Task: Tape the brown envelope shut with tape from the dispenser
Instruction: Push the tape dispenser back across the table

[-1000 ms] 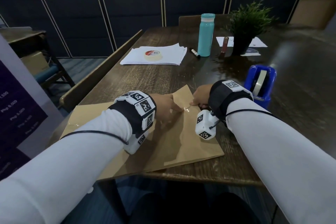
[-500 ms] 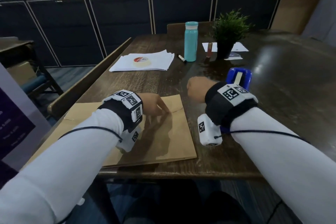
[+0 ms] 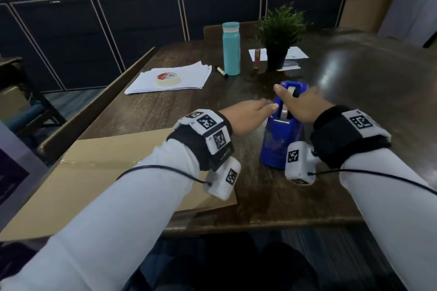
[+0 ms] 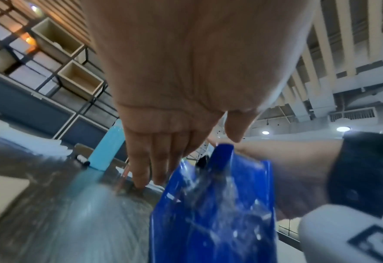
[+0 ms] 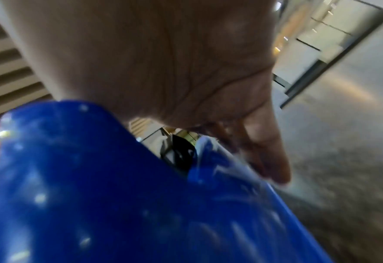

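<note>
The blue tape dispenser [image 3: 276,146] stands on the dark wooden table [image 3: 366,106], right of the brown envelope [image 3: 99,172], which lies flat at the near left edge. My right hand [image 3: 298,103] lies over the dispenser's top, thumb across the left side of the roll slot and fingers curled down the right side. My left hand [image 3: 266,108] reaches in from the left with straight fingers, their tips at the dispenser's left wall. The left wrist view shows the left hand's fingers [image 4: 154,160] beside the dispenser [image 4: 213,213]. In the blurred right wrist view my palm sits above the dispenser [image 5: 118,204].
Farther back stand a teal bottle [image 3: 231,48], a potted plant [image 3: 280,30] and a black marker [image 3: 221,71]. A stack of white paper [image 3: 189,75] carries a loose tape roll [image 3: 168,78]. A wooden bench back [image 3: 94,111] runs along the table's left side.
Both hands have left the envelope. The right hand went first to the dispenser and now covers its top; the left hand followed from the envelope to the dispenser's left side.
</note>
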Available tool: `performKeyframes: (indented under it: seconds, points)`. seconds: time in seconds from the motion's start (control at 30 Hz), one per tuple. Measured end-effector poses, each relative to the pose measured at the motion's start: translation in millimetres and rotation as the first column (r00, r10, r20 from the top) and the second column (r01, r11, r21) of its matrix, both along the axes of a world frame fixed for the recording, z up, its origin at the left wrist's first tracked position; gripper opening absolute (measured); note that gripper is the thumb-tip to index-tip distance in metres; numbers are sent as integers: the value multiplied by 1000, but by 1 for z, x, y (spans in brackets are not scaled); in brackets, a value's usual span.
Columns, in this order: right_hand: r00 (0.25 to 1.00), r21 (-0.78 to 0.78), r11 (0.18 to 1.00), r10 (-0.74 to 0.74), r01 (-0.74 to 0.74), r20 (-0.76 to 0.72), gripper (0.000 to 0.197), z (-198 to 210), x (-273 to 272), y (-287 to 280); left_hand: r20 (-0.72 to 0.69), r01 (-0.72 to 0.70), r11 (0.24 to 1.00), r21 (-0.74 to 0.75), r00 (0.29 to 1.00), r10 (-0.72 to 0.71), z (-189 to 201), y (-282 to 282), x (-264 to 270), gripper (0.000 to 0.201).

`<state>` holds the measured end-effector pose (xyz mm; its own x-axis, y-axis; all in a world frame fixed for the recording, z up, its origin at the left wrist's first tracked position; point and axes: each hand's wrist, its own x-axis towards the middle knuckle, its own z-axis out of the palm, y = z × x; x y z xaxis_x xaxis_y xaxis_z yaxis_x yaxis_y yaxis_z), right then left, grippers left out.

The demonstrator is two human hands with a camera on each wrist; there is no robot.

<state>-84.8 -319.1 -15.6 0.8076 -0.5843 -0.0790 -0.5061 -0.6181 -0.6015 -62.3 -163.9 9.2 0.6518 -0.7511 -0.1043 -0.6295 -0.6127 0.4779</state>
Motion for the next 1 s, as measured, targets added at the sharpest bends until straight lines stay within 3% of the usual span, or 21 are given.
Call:
performKeyframes:
  seconds: [0.07, 0.13, 0.2, 0.27, 0.3, 0.4, 0.5, 0.6, 0.67, 0.73, 0.77, 0.87, 1.0]
  points:
    - [998, 139, 989, 56, -56, 3, 137, -5, -1, -4, -141, 31, 999, -37, 989, -36, -7, -10, 0, 50]
    - [993, 184, 976, 119, -118, 7, 139, -13, 8, -14, -262, 65, 995, -73, 962, -82, -11, -13, 3, 48]
    - [989, 257, 955, 146, -149, 33, 120, -10, 7, -16, -329, 78, 994, -83, 939, -101, -12, -11, 6, 47]
    - [991, 324, 936, 122, -134, 58, 81, -4, 6, -16, -350, 94, 992, -87, 929, -119, -14, -9, 12, 50]
    - [991, 346, 929, 126, -133, 44, 72, -1, 8, -15, -330, 105, 992, -76, 936, -125, -15, -8, 16, 52]
    - [985, 341, 926, 170, -161, 2, 116, 1, 24, -18, -214, 111, 992, -61, 969, -122, -20, -11, 29, 49]
    - [981, 353, 916, 193, -192, 34, 127, 2, 48, -24, -165, 86, 991, -105, 981, -103, -28, -16, 46, 46]
    - [983, 592, 788, 90, -170, 162, 85, 12, 57, -24, -155, 44, 989, -142, 986, -66, -30, -22, 66, 36]
    - [978, 650, 740, 51, -171, 200, 80, 10, 70, -30, -87, -6, 993, -116, 996, -4, -29, -31, 81, 30]
    - [978, 623, 766, 35, -159, 207, 101, -4, 96, -43, 1, -48, 995, -92, 999, 49, -29, -42, 94, 25]
    - [974, 582, 795, 45, -168, 221, 100, -8, 105, -46, 28, -66, 994, -83, 997, 69, -30, -49, 100, 28]
    - [975, 454, 876, 77, -166, 207, 83, 2, 101, -33, 18, -112, 991, -69, 993, 113, -30, -68, 117, 34]
    - [979, 387, 913, 55, -129, 195, 64, 2, 110, -40, 40, -166, 984, -63, 985, 169, -33, -90, 136, 37]
